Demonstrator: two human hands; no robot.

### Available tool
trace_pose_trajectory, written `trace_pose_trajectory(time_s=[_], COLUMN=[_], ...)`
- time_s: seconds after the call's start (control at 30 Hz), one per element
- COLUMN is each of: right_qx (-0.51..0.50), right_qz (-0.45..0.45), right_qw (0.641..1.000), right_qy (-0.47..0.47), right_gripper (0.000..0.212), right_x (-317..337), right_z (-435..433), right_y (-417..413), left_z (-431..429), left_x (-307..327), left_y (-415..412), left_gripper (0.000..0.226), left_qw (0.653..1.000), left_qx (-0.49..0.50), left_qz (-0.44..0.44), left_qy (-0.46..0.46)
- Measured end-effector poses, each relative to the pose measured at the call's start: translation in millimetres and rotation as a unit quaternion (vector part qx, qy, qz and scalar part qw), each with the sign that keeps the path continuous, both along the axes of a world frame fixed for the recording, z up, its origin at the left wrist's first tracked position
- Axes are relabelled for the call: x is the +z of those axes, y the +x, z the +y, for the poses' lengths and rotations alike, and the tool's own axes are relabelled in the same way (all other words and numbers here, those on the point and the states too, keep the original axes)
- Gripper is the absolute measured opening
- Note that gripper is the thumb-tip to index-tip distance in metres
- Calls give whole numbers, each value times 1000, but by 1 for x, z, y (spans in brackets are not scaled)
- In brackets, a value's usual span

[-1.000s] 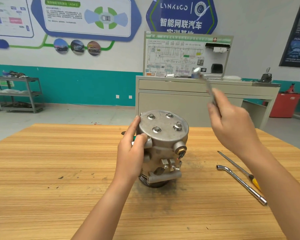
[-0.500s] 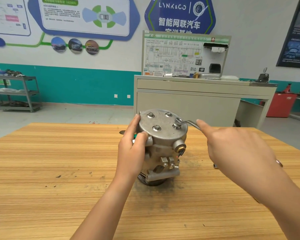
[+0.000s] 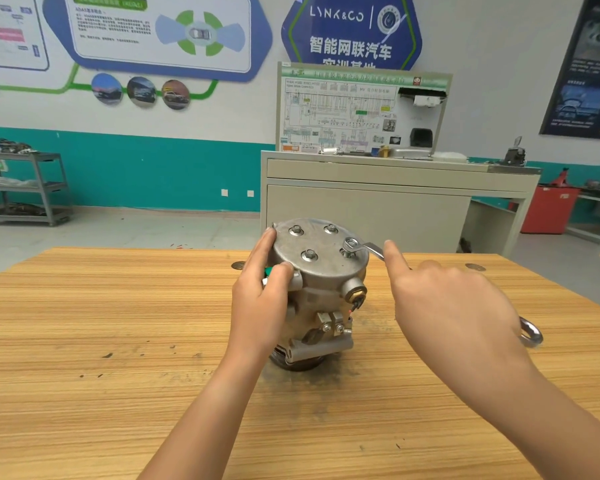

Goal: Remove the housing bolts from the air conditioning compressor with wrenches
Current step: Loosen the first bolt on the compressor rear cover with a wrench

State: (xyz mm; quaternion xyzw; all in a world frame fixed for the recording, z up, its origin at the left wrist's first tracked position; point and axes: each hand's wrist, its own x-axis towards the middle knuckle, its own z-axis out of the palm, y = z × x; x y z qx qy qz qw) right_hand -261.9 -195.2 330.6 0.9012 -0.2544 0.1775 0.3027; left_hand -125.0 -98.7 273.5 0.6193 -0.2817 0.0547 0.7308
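The compressor point(image 3: 321, 271) stands upright on the wooden counter point(image 3: 118, 341), its cover rim gripped by the left hand point(image 3: 260, 306), while the right hand point(image 3: 447, 306) curls round a wrench point(image 3: 369, 247) whose ring end sits on a housing bolt point(image 3: 351, 242).

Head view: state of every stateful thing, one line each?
compressor: upright on table, gripped by left hand.
right-side bolt: in its hole, wrench ring over its head.
other three bolts: seated, no tool on them.
wrench: ring on right-side bolt, handle in right hand.
left hand: gripping compressor.
right hand: holding wrench, index finger extended.
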Motion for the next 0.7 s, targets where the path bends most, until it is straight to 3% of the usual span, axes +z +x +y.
trace_pose_trajectory(time_s=[0.07, 0.17, 0.27, 0.4, 0.57, 0.63, 0.7], right_qx=[8, 172, 220, 206, 303, 304, 293], right_qz=[-38, -189, -253, -216, -125, -143, -240], right_qw=[999, 966, 942, 951, 938, 937, 916], right_qy=[-1, -26, 9, 78, 111, 98, 134], right_gripper=[63, 42, 31, 36, 36, 36, 35], right_x=[-3, -13, -14, 2, 25, 22, 15], right_z=[-11, -49, -75, -91, -102, -107, -108], right_y=[1, 9, 34, 77, 114, 115, 109], left_z=[3, 7, 8, 7, 2, 1, 1], left_x=[-2, -3, -2, -2, 3, 5, 5], left_y=[3, 8, 11, 13, 11, 9, 9], left_gripper=[48, 47, 47, 47, 48, 48, 48], left_qw=[1000, 1000, 1000, 1000, 999, 999, 999], left_qx=[-4, -11, -22, -17, -18, -20, -28], left_qz=[2, 4, 4, -5, -26, -25, -17], left_qy=[-2, 1, 0, 10, 30, 32, 29])
